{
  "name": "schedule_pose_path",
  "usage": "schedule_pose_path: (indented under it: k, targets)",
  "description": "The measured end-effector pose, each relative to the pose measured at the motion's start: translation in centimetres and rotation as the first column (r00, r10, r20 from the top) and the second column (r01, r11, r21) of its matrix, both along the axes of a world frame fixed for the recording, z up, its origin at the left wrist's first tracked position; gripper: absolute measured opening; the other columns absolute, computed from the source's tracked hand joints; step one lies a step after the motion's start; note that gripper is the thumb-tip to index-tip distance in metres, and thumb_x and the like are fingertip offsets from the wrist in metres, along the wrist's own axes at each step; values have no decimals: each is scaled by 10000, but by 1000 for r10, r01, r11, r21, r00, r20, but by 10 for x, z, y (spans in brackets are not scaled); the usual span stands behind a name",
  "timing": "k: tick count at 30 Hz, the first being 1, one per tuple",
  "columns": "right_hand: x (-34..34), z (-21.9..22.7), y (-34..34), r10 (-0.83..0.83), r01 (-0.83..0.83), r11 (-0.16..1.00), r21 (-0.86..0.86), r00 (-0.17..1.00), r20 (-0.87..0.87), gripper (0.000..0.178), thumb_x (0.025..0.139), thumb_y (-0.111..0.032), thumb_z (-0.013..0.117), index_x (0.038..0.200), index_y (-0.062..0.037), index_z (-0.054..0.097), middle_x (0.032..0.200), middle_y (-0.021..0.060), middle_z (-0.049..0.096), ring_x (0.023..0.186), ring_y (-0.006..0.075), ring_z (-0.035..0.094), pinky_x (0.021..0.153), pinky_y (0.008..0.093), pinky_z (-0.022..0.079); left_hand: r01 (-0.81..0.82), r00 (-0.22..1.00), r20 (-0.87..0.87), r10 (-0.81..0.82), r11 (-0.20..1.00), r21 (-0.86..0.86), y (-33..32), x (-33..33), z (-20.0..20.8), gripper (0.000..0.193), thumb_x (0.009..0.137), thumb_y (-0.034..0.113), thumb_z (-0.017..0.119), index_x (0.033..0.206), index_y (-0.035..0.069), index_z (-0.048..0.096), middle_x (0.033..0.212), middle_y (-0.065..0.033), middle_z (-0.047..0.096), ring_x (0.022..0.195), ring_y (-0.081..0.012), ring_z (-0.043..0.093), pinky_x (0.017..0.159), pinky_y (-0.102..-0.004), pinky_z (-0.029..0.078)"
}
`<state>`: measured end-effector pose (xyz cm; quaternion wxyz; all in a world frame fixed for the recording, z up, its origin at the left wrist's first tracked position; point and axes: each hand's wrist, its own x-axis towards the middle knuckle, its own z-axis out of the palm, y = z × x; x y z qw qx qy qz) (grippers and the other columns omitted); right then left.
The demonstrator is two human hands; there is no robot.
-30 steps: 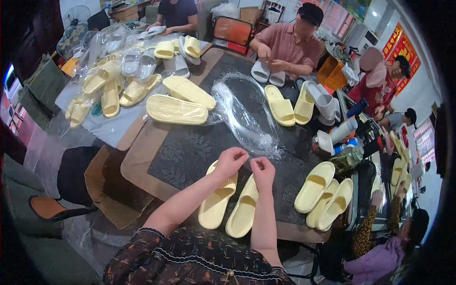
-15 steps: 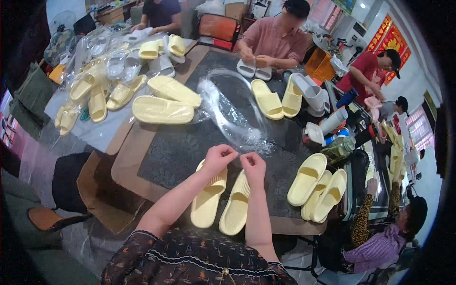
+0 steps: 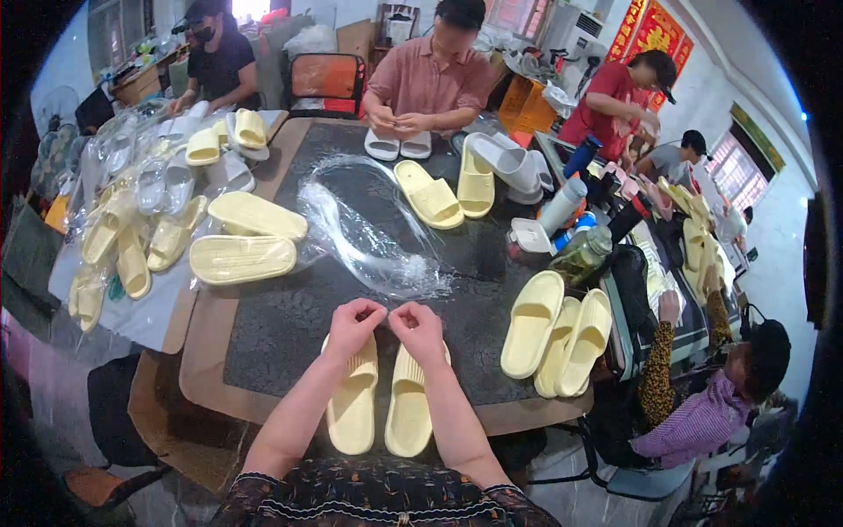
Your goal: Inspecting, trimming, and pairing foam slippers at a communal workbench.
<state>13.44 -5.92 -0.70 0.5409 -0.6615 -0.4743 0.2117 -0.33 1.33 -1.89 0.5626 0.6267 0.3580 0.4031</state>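
Over the toe ends of a pair of pale yellow slippers, my left hand [image 3: 356,327] and my right hand [image 3: 416,332] are close together, each with thumb and fingers pinched. Whatever lies between the fingertips is too small to make out. The left slipper [image 3: 353,417] and the right slipper [image 3: 409,417] lie side by side, soles down, heels toward me; my hands and wrists partly cover their straps. Just beyond my hands, a loose bundle of clear plastic strands [image 3: 351,233] is spread over the dark table mat [image 3: 281,338].
Two yellow slippers in clear wrap [image 3: 243,260] lie at the left. More yellow slippers [image 3: 531,325] stand at the right edge, near bottles [image 3: 562,204] and a jar [image 3: 587,255]. A co-worker [image 3: 430,83] sits opposite, with grey slippers [image 3: 398,145]. Bagged slippers [image 3: 132,255] cover the left table.
The whole view has swung, so the table and slippers sit farther left in the picture. My hands are still pinched together above the same pair.
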Motion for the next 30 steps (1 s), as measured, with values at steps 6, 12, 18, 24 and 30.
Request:
schedule_pose_path:
  k: [6, 12, 18, 24, 30]
  targets:
    - [0, -1, 2, -33, 33, 999, -4, 999, 0, 153, 774, -181, 719, 786, -39, 665, 699, 78, 611, 638, 163, 578, 607, 298, 474, -31, 999, -29, 32, 999, 35, -1, -3, 1, 116, 810, 110, 713, 877, 16, 704, 764, -14, 663, 682, -66, 569, 627, -234, 464]
    - [3, -2, 0, -17, 20, 999, -39, 998, 59, 135, 774, -157, 729, 812, -43, 668, 704, 24, 588, 660, 97, 542, 625, 253, 448, 11, 1000, -11, -11, 1000, 20, -2, 0, 0, 132, 806, 119, 716, 876, 8, 703, 770, -21, 667, 695, -71, 572, 647, -236, 469]
    - [0, 4, -1, 11, -10, 999, -35, 1000, 29, 135, 773, -157, 726, 803, -41, 664, 709, 23, 585, 656, 99, 535, 631, 254, 449, 7, 999, -47, -8, 1000, -30, 1, -3, 6, 133, 814, 120, 707, 880, 4, 703, 759, -21, 663, 690, -70, 571, 642, -235, 466]
    - [1, 0, 2, -45, 46, 999, 7, 999, -15, 118, 754, -153, 713, 747, -52, 650, 628, 29, 563, 631, 144, 525, 593, 287, 434, 22, 999, -43, -23, 1000, -16, -2, -4, 15, 129, 808, 125, 717, 868, 10, 706, 742, -5, 652, 683, -56, 560, 627, -226, 454]
    - [0, 1, 1, 1, -1, 1000, 4, 1000, 14, 127, 746, -157, 711, 740, -51, 641, 622, 34, 555, 622, 153, 516, 584, 297, 424, 32, 999, -32, -33, 999, -29, -2, -5, 7, 120, 809, 108, 713, 869, 5, 703, 758, -15, 656, 696, -69, 577, 643, -233, 467]
